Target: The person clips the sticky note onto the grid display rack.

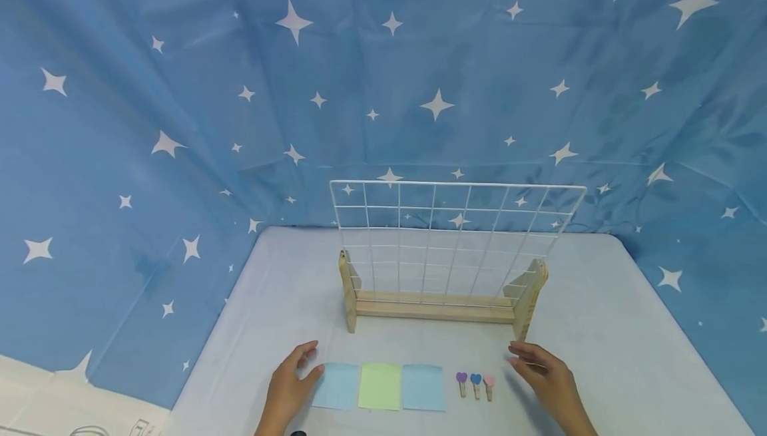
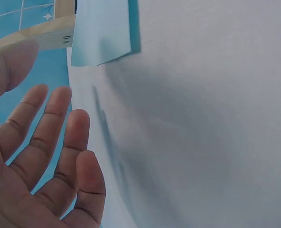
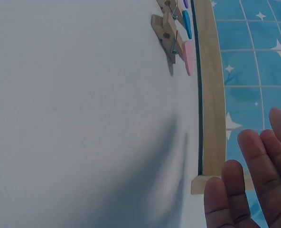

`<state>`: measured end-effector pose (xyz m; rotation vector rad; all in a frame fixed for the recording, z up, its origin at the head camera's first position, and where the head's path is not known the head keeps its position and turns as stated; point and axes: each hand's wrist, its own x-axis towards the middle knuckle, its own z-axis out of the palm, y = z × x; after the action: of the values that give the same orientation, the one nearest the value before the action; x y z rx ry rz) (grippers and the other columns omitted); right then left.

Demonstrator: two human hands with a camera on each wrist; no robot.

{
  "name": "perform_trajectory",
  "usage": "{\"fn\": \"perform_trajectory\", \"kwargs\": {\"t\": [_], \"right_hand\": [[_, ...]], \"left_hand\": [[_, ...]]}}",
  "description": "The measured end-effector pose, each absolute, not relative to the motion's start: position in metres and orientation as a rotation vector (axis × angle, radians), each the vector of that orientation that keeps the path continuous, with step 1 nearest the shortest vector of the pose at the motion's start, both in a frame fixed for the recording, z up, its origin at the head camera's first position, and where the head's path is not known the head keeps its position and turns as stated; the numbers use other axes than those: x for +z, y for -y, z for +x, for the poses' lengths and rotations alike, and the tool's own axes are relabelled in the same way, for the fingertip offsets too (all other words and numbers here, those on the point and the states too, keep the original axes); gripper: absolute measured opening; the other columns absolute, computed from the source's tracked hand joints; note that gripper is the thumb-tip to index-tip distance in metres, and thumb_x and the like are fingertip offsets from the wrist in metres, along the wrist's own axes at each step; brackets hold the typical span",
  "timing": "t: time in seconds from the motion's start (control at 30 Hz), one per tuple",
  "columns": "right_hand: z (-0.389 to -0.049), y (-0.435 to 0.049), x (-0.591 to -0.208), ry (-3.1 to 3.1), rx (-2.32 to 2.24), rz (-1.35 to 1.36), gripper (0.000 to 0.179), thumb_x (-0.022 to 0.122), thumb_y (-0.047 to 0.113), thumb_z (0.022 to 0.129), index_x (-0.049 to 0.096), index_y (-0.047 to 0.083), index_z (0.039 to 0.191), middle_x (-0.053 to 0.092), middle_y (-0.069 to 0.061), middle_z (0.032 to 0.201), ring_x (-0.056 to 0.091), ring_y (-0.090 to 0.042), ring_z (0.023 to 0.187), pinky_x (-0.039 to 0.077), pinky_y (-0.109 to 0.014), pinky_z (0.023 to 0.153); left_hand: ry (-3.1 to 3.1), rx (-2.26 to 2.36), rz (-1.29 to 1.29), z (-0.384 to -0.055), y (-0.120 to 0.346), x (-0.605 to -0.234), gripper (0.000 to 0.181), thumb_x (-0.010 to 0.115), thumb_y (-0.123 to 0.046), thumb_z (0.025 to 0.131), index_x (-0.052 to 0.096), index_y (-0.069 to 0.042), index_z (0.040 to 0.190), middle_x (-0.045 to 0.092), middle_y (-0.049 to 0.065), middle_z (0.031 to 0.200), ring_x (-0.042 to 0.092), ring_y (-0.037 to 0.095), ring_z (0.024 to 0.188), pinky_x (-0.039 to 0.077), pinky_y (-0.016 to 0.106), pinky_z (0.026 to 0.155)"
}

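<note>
My left hand hovers beside a blue sticky note, fingers loosely spread with nothing in them. To that note's right lie a green sticky note and a second blue one, in a row. Farther right are three small wooden clothespins with heart tops: purple, blue and pink. Right of the pink one is my right hand, relaxed and holding nothing. In the right wrist view the pink clothespin shows closest, above the fingertips.
Behind the row stands a white wire grid upright in a wooden base with two side feet. A white cloth covers the table. Blue star-patterned fabric hangs behind and at the sides. A small black object shows at the bottom edge.
</note>
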<state>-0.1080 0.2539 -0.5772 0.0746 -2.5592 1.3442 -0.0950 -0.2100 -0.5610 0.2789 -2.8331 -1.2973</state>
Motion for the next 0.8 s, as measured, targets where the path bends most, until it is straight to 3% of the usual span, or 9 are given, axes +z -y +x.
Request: {"fn": "perform_trajectory", "kwargs": {"t": [0.37, 0.8], "right_hand": [[-0.115, -0.245, -0.583, 2.532, 1.503, 0.2, 0.024, 0.083, -0.004, 0.09, 0.079, 0.001, 0.112, 0.081, -0.01, 0.107, 0.074, -0.006, 0.095, 0.054, -0.009, 0.081], [-0.123, -0.231, -0.585, 2.571, 1.589, 0.371, 0.023, 0.082, -0.003, 0.091, 0.077, -0.002, 0.113, 0.081, -0.015, 0.107, 0.073, 0.002, 0.096, 0.058, -0.015, 0.083]], "left_hand": [[2.84, -1.4, 0.359, -0.096, 0.216, -0.565, 0.044, 0.081, -0.012, 0.093, 0.07, 0.001, 0.134, 0.077, 0.017, 0.125, 0.069, 0.033, 0.109, 0.055, 0.059, 0.099], [2.862, -1.427, 0.406, -0.101, 0.216, -0.57, 0.037, 0.081, -0.012, 0.093, 0.074, 0.002, 0.127, 0.078, 0.014, 0.116, 0.069, 0.026, 0.101, 0.058, 0.051, 0.092]]}}
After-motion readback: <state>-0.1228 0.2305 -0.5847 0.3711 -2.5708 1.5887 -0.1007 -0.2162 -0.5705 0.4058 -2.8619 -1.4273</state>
